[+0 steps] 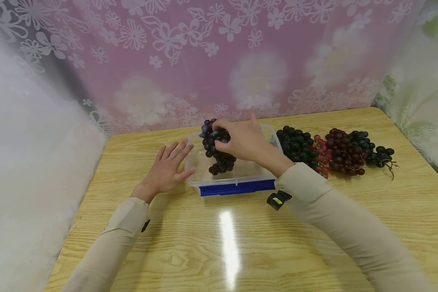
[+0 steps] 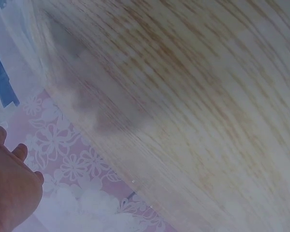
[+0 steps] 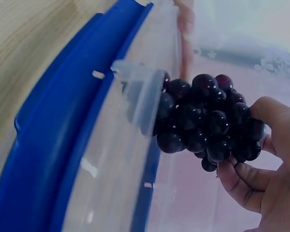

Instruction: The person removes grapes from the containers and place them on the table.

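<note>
My right hand grips a dark purple bunch of grapes over a clear plastic box with blue side clips. In the right wrist view the thumb and fingers pinch one end of the grapes, and the other end hangs behind the box's clear wall. My left hand lies with straight, spread fingers at the left side of the box, its fingertips at the rim. The left wrist view has only part of this hand at its edge.
To the right of the box lie several more bunches: black grapes, red grapes, dark red grapes and a small dark bunch with a bare stem. All stand on a wood-grain table. A pink floral cloth hangs behind it.
</note>
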`<move>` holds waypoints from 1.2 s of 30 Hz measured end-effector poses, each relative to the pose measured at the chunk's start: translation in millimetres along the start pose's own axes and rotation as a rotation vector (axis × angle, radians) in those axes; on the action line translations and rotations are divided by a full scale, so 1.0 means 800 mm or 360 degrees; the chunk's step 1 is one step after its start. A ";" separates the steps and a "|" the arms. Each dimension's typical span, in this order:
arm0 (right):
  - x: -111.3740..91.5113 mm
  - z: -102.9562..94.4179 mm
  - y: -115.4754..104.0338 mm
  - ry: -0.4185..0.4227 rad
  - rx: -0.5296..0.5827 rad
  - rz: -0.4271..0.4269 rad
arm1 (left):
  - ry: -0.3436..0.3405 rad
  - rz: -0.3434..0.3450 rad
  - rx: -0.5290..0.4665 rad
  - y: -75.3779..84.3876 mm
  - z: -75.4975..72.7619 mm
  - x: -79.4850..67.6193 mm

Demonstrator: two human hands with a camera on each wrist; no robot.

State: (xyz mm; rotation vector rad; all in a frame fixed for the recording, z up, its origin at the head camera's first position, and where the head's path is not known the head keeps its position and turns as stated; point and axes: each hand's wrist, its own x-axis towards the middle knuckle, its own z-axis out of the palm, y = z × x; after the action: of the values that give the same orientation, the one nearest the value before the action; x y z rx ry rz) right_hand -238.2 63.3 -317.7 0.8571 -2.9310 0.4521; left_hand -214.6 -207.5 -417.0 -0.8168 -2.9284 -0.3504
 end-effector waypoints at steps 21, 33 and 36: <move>-0.028 -0.067 0.057 0.0454 0.0196 0.0077 | -0.0011 -0.0011 -0.0046 0.000 0.001 -0.004; -0.071 -0.103 0.115 0.0526 0.0206 0.0248 | -0.0005 -0.0006 -0.0071 0.001 0.002 -0.002; -0.081 -0.110 0.131 0.0553 0.0212 0.0291 | -0.0013 -0.0015 -0.0071 0.001 0.001 -0.001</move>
State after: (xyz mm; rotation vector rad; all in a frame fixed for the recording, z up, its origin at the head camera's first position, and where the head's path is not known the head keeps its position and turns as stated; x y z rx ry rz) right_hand -241.8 206.8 -270.1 0.4632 -2.6866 0.7326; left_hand -213.2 -207.0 -418.1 -0.8127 -2.9428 -0.4155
